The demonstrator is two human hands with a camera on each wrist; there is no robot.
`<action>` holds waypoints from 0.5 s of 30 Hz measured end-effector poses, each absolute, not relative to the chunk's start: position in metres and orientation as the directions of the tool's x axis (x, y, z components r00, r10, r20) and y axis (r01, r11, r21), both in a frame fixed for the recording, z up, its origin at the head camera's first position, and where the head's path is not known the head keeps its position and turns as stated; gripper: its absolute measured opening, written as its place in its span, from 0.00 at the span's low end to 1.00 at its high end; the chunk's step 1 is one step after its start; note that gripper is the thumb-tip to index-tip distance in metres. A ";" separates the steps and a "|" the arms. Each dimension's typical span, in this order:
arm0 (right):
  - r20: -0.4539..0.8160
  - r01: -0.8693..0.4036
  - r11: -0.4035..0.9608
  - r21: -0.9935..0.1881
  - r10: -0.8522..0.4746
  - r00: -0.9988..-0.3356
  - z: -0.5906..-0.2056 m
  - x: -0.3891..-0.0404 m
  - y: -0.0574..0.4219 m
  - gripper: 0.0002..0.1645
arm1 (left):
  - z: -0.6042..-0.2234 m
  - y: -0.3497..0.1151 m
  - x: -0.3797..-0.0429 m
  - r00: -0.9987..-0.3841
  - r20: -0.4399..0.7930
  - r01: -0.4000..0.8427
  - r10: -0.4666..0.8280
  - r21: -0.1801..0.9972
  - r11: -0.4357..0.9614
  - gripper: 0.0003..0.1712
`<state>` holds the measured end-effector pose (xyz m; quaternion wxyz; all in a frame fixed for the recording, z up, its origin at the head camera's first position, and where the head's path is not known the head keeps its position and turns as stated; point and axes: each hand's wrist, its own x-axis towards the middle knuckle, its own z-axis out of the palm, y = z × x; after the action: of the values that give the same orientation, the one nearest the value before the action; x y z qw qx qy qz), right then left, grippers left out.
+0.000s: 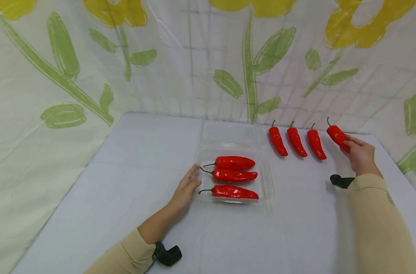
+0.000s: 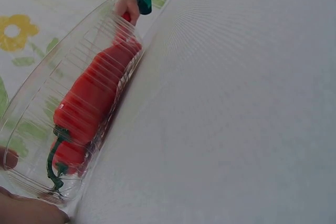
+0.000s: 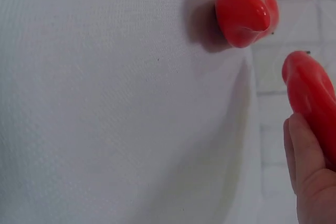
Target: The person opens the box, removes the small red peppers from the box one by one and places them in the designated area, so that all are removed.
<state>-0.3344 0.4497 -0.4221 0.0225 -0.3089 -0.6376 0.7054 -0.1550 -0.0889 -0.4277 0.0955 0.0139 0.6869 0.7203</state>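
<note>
My right hand (image 1: 362,155) grips a red chili pepper (image 1: 337,136) near its tip, at the right end of a row. In the right wrist view, fingers (image 3: 307,148) lie along that pepper, and another red pepper shows at the top. With fingers fairly straight, my left hand (image 1: 184,192) touches the left side of a clear plastic container (image 1: 269,179). Inside it, three red peppers (image 1: 235,175) lie sideways with stems to the left. The left wrist view shows them through the ribbed clear wall, with parts of my left hand (image 2: 31,208) at the lower left.
Three more red peppers (image 1: 297,142) lie side by side on the white table (image 1: 132,160), right of the container, stems toward the back. The container's clear lid (image 1: 230,133) is folded back behind it. A flower-patterned curtain (image 1: 180,68) hangs along the table's back edge.
</note>
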 end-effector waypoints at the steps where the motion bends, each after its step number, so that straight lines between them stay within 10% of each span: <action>1: -0.397 0.359 -0.170 -0.918 0.428 -0.812 -0.426 -0.336 0.452 0.30 | -0.428 -0.089 -0.155 -0.981 -0.112 -0.119 0.158 0.992 -0.038 0.35; 15: -0.457 0.487 -0.039 -0.873 0.419 -0.785 -0.386 -0.307 0.400 0.32 | -0.428 -0.089 -0.154 -0.979 -0.120 -0.126 0.163 0.992 -0.027 0.35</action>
<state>-0.3074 0.3999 -0.3856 -0.0266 -0.3269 -0.6926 0.6424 -0.1538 -0.0889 -0.4281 0.1010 0.0135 0.6902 0.7164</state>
